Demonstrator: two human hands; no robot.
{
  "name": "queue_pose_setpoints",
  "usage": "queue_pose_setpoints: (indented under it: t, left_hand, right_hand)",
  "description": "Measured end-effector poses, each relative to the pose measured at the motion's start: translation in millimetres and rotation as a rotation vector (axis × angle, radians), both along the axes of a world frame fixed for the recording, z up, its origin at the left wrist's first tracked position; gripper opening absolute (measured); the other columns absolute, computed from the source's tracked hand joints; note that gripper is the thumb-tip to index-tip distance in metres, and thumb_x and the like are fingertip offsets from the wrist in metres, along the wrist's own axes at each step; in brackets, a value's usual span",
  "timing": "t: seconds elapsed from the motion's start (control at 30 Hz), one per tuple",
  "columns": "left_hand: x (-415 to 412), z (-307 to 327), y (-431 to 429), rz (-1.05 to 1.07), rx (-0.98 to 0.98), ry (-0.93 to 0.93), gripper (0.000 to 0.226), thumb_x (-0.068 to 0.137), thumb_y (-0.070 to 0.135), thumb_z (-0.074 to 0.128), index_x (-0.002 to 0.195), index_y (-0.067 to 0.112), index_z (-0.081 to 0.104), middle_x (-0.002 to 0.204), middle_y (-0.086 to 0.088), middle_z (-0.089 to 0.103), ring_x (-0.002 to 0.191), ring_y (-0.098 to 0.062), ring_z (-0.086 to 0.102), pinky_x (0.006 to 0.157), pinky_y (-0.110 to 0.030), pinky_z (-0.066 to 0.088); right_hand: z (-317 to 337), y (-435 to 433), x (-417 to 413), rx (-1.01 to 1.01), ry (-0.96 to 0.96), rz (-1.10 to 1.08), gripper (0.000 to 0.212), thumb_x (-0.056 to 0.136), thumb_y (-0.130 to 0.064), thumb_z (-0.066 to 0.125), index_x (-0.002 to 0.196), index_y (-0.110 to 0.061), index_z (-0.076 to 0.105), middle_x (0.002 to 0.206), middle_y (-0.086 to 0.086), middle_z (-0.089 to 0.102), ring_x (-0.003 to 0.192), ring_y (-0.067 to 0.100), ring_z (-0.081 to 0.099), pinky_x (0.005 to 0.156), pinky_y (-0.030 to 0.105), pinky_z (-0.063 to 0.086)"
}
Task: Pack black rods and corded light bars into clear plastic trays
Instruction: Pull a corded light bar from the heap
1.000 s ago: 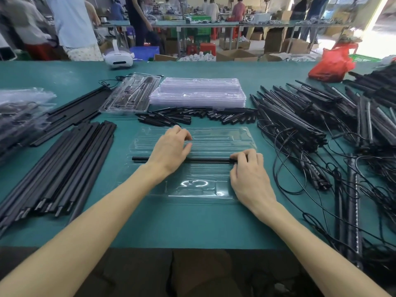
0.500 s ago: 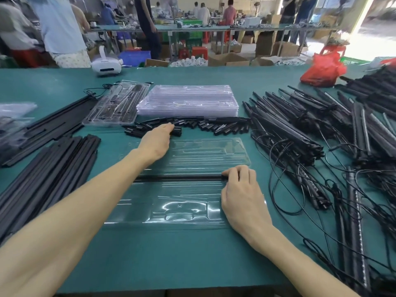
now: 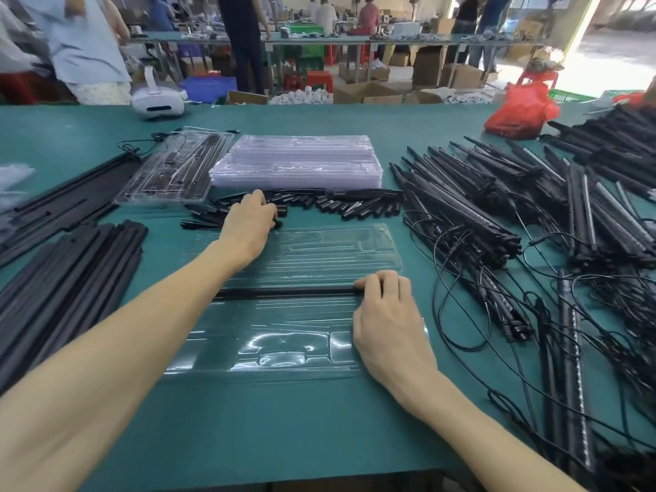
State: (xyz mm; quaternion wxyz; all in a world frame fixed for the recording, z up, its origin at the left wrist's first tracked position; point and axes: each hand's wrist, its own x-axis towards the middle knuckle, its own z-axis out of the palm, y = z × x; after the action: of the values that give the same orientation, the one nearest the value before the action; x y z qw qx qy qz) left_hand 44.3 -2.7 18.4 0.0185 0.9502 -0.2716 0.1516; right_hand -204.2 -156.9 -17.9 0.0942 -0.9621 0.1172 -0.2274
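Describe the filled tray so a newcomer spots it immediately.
Start at the teal table and find the stack of empty clear trays at its far middle. The filled tray lies left of that stack, angled. It alone holds several black parts.

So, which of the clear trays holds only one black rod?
The open tray nearest the person, under the right hand, rod across its middle. The stacked trays look empty; the far-left tray holds several parts.

Tray [image 3: 284,342] clear glossy plastic; rod [image 3: 291,292] matt black; table [image 3: 266,413] matt green.
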Motion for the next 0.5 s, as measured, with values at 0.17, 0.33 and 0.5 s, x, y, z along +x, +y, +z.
queue_pose_setpoints:
  t: [0.17,0.33,0.5]
  left_hand:
    - [-7.7,5.4,-0.4,-0.118,-0.064,-0.028,0.013,0.094,0.014,0.066,0.106,0.013,0.062,0.104,-0.009,0.068,0.095,-0.031,0.06,0.087,-0.041,0.045]
    - [-30.1,0.3,-4.1,-0.236,-0.206,-0.087,0.012,0.096,0.005,0.061,0.101,0.014,0.057,0.093,-0.003,0.064,0.083,-0.028,0.054,0.082,-0.037,0.044]
    - [-68.8,17.5,-23.3,-0.299,-0.392,0.213,0.022,0.088,0.013,0.074,0.104,0.017,0.059,0.093,0.004,0.066,0.084,-0.019,0.062,0.081,-0.037,0.051]
  right_hand:
    - [0.8,-0.9,1.1,0.015,0.027,0.006,0.026,0.089,-0.014,0.051,0.115,-0.016,0.055,0.113,-0.001,0.047,0.106,0.021,0.045,0.074,0.027,0.038]
    - [3.1,-0.6,1.2,0.036,0.039,0.017,0.026,0.091,-0.014,0.048,0.117,-0.014,0.054,0.114,0.001,0.047,0.107,0.022,0.043,0.079,0.031,0.046]
    - [3.6,-1.6,0.3,0.036,0.05,0.03,0.029,0.093,-0.014,0.046,0.121,-0.012,0.053,0.117,0.003,0.047,0.109,0.023,0.041,0.088,0.034,0.046]
